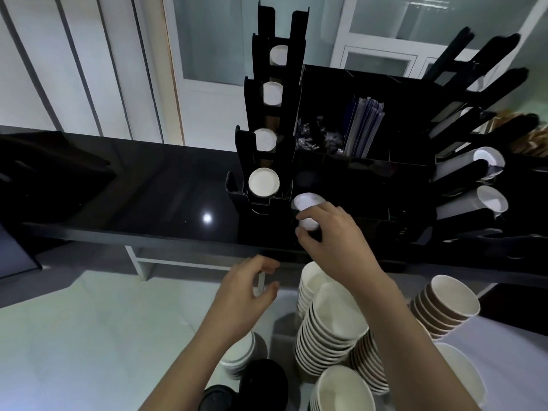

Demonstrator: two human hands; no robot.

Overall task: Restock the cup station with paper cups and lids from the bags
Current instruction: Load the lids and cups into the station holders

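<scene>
The right hand (329,232) pinches what looks like a white lid (307,204) at the dispenser (267,161) base; seat it squarely before letting go. The left hand (249,287) hovers half-curled, empty.

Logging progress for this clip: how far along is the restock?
Partly done. The left rack shows a cup in each visible slot. In hand: the right hand holds white lids at the organizer's front, while the left hand hovers open. Left: tall cup stacks and black lids wait below the counter.
</scene>
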